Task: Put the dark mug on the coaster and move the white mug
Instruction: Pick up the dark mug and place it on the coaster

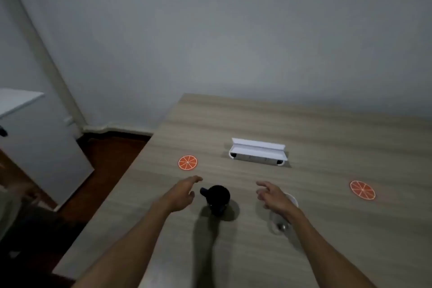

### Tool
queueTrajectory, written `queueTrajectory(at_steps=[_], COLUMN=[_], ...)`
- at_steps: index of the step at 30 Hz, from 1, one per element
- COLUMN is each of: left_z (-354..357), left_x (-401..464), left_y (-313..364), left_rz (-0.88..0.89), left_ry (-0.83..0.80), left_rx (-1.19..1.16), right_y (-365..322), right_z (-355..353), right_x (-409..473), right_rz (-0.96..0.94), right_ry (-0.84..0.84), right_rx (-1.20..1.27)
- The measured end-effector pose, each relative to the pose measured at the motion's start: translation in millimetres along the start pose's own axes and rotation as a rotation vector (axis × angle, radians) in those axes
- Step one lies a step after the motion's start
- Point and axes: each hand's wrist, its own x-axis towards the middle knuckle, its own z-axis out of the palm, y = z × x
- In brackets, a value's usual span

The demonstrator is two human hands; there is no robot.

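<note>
Wood-grain table [304, 124], pale, set against a grey wall. Your dark mug [218, 197] stands upright near the table's middle front, handle pointing left toward your left hand [183, 193]. That hand hangs just beside the handle, fingers spread loosely, nothing in it; whether a fingertip touches the handle, you cannot tell.

Your right hand [274, 195] hovers open to the mug's right, fingers splayed, palm down, empty. Under and behind it sits the white mug [291, 199], mostly hidden by the hand and wrist; only a curve of rim shows. Contact between hand and white mug cannot be told.

Two orange-slice coasters lie flat on the table. The left coaster [187, 162] is near, up and left of the dark mug, just beyond your left fingertips. The right coaster [362, 190] lies well apart to the right. Both are bare.

A white stand [257, 151] sits farther back, between the coasters.
</note>
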Motion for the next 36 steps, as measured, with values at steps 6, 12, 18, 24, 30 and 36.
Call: queueTrajectory(at_steps=[6, 12, 18, 24, 30, 36], left_z=[46, 68, 78, 64, 20, -27], left_x=[32, 60, 69, 62, 57, 54], left_y=[-49, -70, -71, -59, -48, -33], left_rz=[0.063, 0.132, 0.088, 0.072, 0.010, -0.048], left_ry=[-0.018, 0.066, 0.114, 0.234, 0.382, 0.516], left_rx=[-0.028, -0.149, -0.253, -0.323, -0.486, -0.632], right_y=[48, 77, 57, 27, -16, -70], right_z=[78, 123, 143, 147, 134, 129], right_x=[20, 48, 55, 44, 43, 53], right_rz=[0.338, 0.476, 0.441, 0.471, 0.479, 0.415], right_ry=[-0.062, -0.068, -0.075, -0.157, -0.224, -0.259], right_rx=[0.296, 0.496, 0.594, 0.809, 0.941, 1.010])
